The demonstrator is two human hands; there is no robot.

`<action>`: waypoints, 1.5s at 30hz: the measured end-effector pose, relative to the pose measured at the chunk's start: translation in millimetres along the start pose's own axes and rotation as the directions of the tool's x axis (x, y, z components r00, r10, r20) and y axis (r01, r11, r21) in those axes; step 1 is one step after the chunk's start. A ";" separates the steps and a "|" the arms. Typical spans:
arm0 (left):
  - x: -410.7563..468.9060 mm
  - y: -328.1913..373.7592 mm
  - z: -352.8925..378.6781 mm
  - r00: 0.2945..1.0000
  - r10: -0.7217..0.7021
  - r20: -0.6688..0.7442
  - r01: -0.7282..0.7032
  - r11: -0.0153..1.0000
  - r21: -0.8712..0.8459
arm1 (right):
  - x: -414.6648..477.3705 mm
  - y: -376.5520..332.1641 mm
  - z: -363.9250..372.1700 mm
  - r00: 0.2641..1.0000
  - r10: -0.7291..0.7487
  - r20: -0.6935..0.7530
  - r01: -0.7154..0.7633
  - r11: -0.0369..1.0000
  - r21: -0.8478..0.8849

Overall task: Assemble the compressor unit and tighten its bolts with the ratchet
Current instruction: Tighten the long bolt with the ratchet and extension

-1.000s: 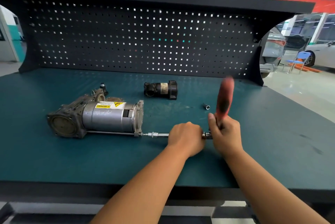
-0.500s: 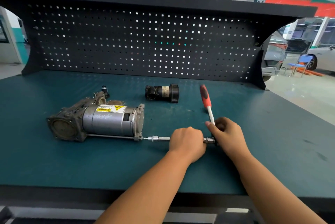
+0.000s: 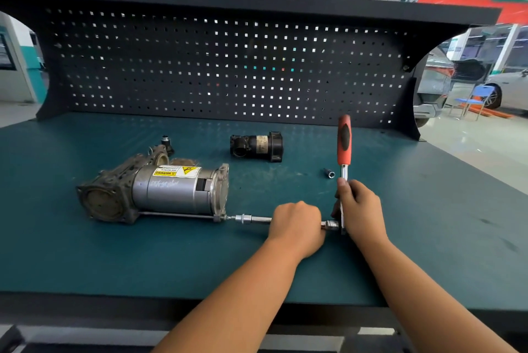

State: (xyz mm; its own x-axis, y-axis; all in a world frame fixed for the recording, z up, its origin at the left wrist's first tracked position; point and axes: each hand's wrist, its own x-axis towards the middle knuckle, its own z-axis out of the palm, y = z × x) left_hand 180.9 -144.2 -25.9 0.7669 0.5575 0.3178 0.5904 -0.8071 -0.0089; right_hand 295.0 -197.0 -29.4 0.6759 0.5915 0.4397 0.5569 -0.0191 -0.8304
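A grey metal compressor unit [image 3: 154,192] lies on its side near the left edge of the matte teal workbench [image 3: 428,238], with a yellow warning label on its smooth cylinder. A slim chrome extension bar [image 3: 251,219] runs right from its end flange into the left hand [image 3: 297,224], which is curled round it. A small shiny socket [image 3: 330,174], hidden half a second ago, now shows. The ratchet [image 3: 343,146], tilted left before, now points its red-and-black grip at the back edge. The right hand [image 3: 360,209] grips its steel shank.
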 end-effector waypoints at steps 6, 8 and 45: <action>2.3 0.0 2.5 0.999 -0.040 -0.011 0.040 0.999 -0.015 | -3.1 -4.2 -3.2 0.993 -0.114 0.001 0.114 0.993 -0.016; 3.6 -0.8 0.5 0.999 -0.038 -0.017 0.038 0.999 -0.028 | -12.8 -7.4 -3.1 0.927 -0.365 -0.090 0.365 0.931 -0.019; 2.8 -11.6 11.0 0.978 0.137 -0.160 -0.157 0.980 -0.124 | -0.7 -1.4 -0.7 0.969 0.117 0.220 -0.086 0.986 -0.145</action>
State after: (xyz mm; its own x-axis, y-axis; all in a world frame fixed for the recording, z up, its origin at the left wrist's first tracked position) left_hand 178.9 -131.1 -35.3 0.7902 0.4038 0.4611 0.4269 -0.9024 0.0586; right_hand 294.1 -198.0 -28.3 0.6137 0.7477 0.2537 0.5610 -0.1868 -0.8065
